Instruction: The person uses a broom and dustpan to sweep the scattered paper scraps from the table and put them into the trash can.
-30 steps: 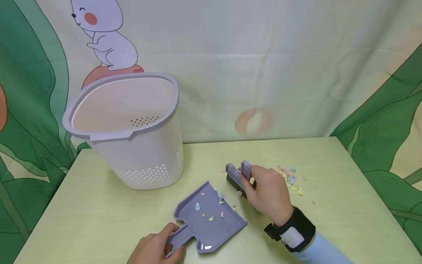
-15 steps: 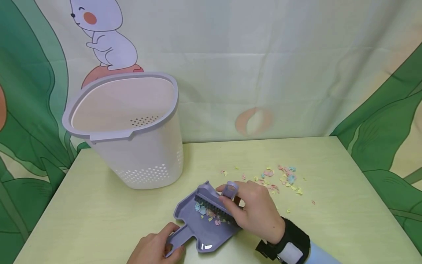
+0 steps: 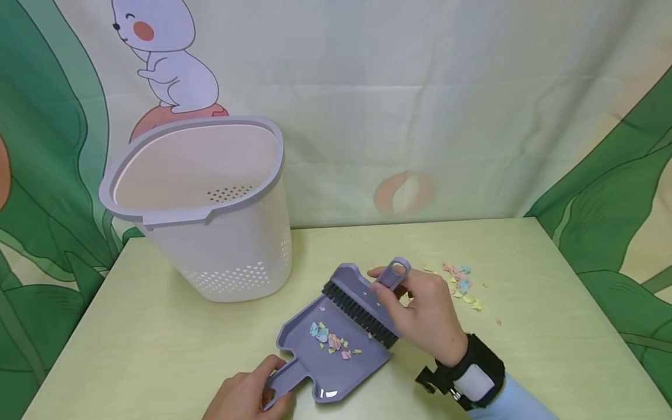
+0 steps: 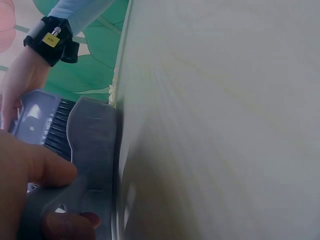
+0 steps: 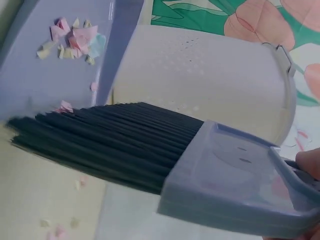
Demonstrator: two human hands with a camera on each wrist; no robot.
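Note:
My left hand [image 3: 252, 389] grips the handle of a purple dustpan [image 3: 352, 373] that lies on the table. Blue, pink and yellow paper scraps [image 3: 333, 341] sit in the pan's middle. My right hand [image 3: 430, 306] holds a purple brush [image 3: 362, 289] by its looped handle, and its dark bristles [image 3: 359, 312] slant over the pan's open front edge. In the right wrist view the bristles [image 5: 115, 140] reach toward the pan [image 5: 30, 75]. More paper scraps [image 3: 462, 283] lie on the table right of my right hand.
A tall white bin [image 3: 236, 251] with a purple rim stands at the back left of the table [image 3: 173, 350]. A curtain [image 3: 341, 116] printed with a cartoon animal and leaves hangs behind. A black strap [image 3: 475, 370] is on the right wrist.
The brush went left into the dustpan, pushing scraps inward, and has since lifted back up and right to the front edge. More scraps lie in the pan. My left hand stayed still.

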